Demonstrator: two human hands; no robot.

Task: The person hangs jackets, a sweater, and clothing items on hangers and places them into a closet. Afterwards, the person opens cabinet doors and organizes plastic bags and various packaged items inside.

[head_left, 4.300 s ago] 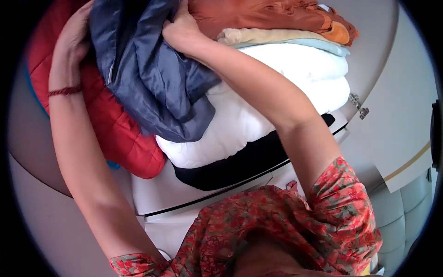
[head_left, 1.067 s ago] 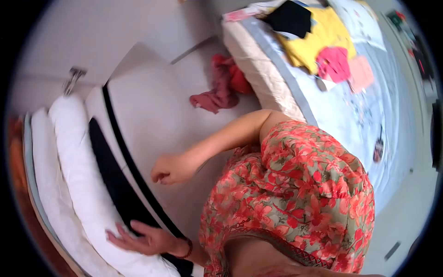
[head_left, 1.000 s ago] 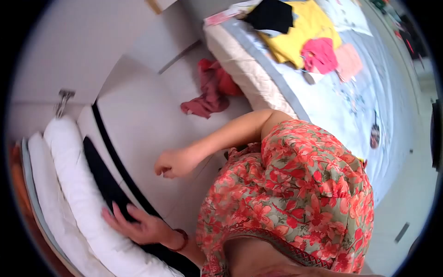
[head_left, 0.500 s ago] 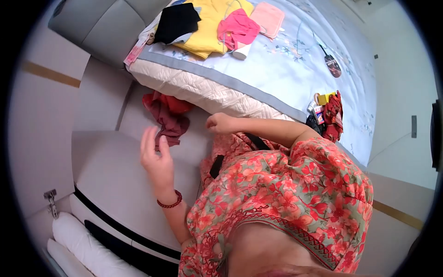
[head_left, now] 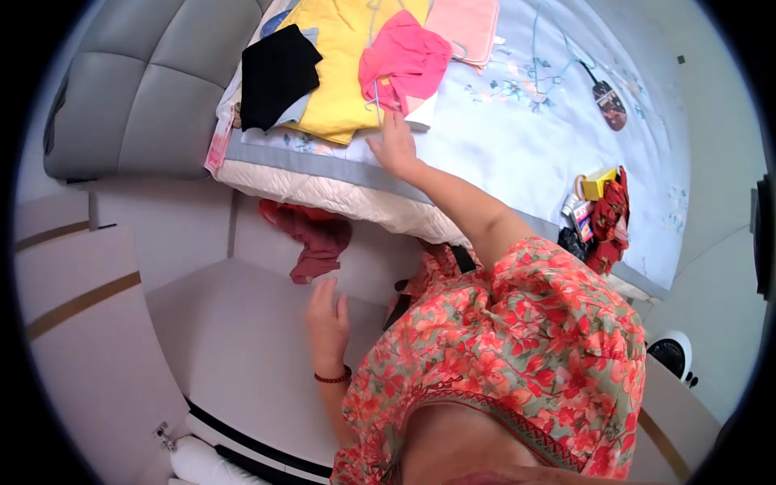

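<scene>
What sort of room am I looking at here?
Most likely a bedroom: a wide bed with a pale-blue floral sheet, a grey padded headboard panel and a pale, flat cupboard door on a metal hinge.

Reads as a bedroom in a home. Judged chiefly from bed: noted pale blue sheet with printed flowers, grey border, quilted cream side. Noted also a padded grey panel at one end of it. Logged on the sheet: yellow cloth, with black cloth and pink cloth overlapping it; near the other end, a yellow box next to red cloth. Recorded dull red cloth lying low beside the bed. At lower left, observed pale cupboard door, metal hinge and, just beside that, white bedding.
</scene>
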